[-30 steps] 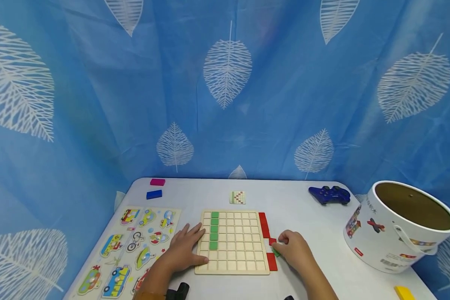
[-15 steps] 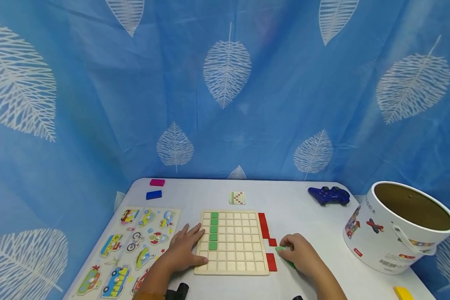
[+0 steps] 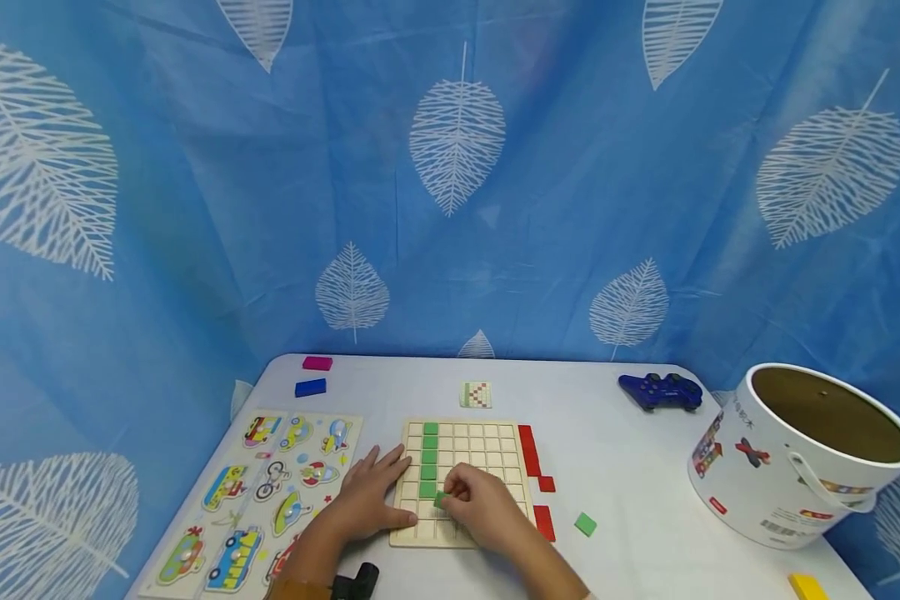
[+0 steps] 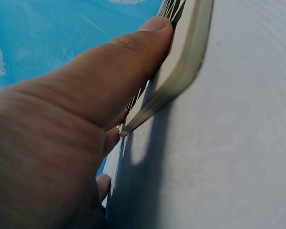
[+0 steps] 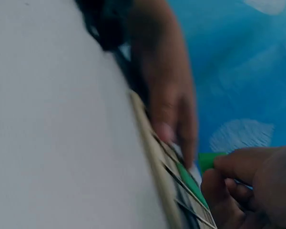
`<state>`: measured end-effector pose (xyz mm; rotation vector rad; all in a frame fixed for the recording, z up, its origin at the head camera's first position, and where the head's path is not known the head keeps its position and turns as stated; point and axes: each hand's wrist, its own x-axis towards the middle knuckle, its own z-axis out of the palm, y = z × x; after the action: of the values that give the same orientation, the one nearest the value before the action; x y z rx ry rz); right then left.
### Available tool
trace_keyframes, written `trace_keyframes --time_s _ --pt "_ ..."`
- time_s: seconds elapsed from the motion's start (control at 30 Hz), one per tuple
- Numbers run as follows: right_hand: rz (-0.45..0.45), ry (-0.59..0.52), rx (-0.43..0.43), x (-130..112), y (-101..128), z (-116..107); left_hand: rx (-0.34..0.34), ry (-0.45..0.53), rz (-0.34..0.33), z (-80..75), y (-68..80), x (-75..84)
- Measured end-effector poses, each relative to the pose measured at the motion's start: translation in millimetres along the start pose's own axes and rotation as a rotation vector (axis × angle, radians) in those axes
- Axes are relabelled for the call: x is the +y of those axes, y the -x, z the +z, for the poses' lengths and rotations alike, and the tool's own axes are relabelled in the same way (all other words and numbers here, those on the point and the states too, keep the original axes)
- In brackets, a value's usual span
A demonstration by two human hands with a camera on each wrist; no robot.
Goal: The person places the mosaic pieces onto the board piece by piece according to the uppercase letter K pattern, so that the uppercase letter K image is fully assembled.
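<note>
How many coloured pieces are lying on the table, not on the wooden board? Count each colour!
Red pieces: 3
Loose green piece: 1
Pink block: 1
Blue block: 1
Yellow block: 1
Total: 7
Not counted: the held green piece in the right hand.

The left hand [image 3: 366, 498] rests flat on the left edge of the wooden grid board [image 3: 487, 446] on the white counter [image 3: 622, 450]. The right hand [image 3: 483, 512] hovers over the board, pinching a green tile [image 3: 440, 499] just below the green column [image 3: 429, 460]. Red pieces [image 3: 536, 483] lie along the board's right side, with another green tile [image 3: 585, 524] near them.
</note>
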<state>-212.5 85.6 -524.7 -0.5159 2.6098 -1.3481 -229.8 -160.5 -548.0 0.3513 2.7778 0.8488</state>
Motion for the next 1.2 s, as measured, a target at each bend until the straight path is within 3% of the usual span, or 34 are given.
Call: trace_keyframes --time_s 0.1,0.2,0.47,0.73,0.87,0.97,1.07,1.2 --pt "-0.068 0.145 0.005 -6.2 -9.1 23.3 -0.001 0.001 0.005 0.6 -0.5 -0.7" --pt "-0.102 0.250 0.048 -6.5 -14.7 33.1 0.000 -0.004 0.010 -0.4 -0.9 -2.0" --pt "-0.096 0.291 0.042 -3.0 -21.1 35.1 0.004 -0.010 0.015 -1.5 -0.5 -3.8" --pt "-0.120 0.373 0.003 -1.2 -13.7 31.1 -0.003 -0.003 0.015 0.7 -2.0 -3.4" --pt "-0.114 0.314 -0.012 6.8 -4.9 8.2 0.000 -0.008 0.022 1.4 -1.6 -2.1" --pt "-0.054 0.260 0.024 22.9 6.5 -27.7 -0.002 0.001 0.019 0.8 -1.1 -0.5" --pt "0.108 0.240 0.055 43.7 22.3 -70.8 -0.009 0.009 0.016 0.3 -1.4 0.1" --pt "0.361 0.248 0.024 70.3 48.0 -113.0 -0.014 0.002 0.013 0.4 -1.3 -2.0"
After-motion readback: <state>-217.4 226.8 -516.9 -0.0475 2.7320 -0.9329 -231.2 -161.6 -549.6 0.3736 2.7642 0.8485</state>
